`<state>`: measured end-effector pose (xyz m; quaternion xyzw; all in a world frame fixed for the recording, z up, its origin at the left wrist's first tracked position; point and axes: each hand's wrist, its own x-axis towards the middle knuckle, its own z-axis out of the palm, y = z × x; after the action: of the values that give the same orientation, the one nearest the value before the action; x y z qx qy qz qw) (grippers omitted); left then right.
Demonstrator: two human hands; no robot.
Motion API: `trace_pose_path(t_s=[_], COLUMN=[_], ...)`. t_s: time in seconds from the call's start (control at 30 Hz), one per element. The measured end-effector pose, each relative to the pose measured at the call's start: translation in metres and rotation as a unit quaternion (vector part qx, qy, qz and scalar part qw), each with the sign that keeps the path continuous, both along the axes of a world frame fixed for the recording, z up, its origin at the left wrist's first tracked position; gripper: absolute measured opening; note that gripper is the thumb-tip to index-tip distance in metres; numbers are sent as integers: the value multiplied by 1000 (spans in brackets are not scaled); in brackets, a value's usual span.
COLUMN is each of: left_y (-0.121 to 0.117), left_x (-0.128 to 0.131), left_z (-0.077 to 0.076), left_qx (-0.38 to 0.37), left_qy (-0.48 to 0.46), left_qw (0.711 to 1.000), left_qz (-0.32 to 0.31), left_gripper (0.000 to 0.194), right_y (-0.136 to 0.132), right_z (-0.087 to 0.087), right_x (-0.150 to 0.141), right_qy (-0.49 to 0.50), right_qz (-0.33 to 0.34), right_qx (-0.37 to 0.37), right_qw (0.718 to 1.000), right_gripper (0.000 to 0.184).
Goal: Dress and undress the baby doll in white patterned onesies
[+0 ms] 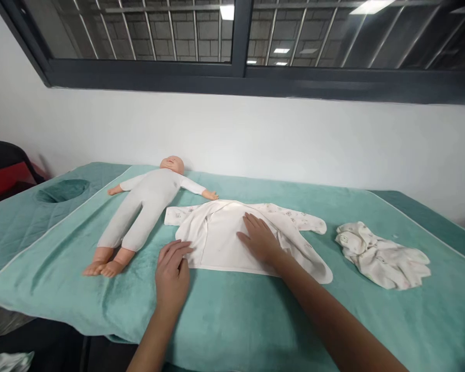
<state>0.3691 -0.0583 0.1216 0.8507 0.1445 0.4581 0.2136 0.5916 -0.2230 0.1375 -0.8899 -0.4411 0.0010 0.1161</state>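
Observation:
A white baby shirt (225, 243) with small printed figures on its sleeves lies spread open on the green bed cover. My right hand (259, 237) rests flat on the middle of the shirt, fingers stretched out. At the shirt's lower left edge is my left hand (173, 268), its fingers bent loosely and their tips at the cloth. Whether those fingertips pinch the fabric I cannot tell. To the left a baby doll (151, 199) in a white bodysuit lies on its back, its one hand close to the shirt's left sleeve.
A crumpled white printed garment (383, 256) lies to the right on the green cover (232, 315). The padded bed has a round hole (63, 190) at left. Behind stand a white wall (256, 137) and a barred window. A black and red object (5, 173) is at far left.

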Motion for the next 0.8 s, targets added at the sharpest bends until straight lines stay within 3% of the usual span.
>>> trace_pose_path(t_s=[0.17, 0.33, 0.53, 0.67, 0.8], left_y=[2, 1, -5, -8, -8], left_x=[1, 3, 2, 1, 1], left_z=[-2, -1, 2, 4, 5], left_qx=[-2, -4, 18, 35, 34], left_qy=[-11, -16, -72, -85, -88], left_qw=[1000, 1000, 997, 996, 996], left_qz=[6, 9, 7, -7, -9], left_gripper=[26, 26, 25, 25, 26], right_y=[29, 32, 37, 65, 91], right_z=[-4, -7, -10, -12, -13], right_x=[47, 58, 40, 13, -15], right_qy=[-12, -23, -47, -52, -58], right_qz=[-24, -19, 4, 32, 17], right_qx=[14, 11, -8, -10, 2], right_qw=[1000, 999, 999, 998, 998], right_gripper=[64, 62, 69, 67, 71])
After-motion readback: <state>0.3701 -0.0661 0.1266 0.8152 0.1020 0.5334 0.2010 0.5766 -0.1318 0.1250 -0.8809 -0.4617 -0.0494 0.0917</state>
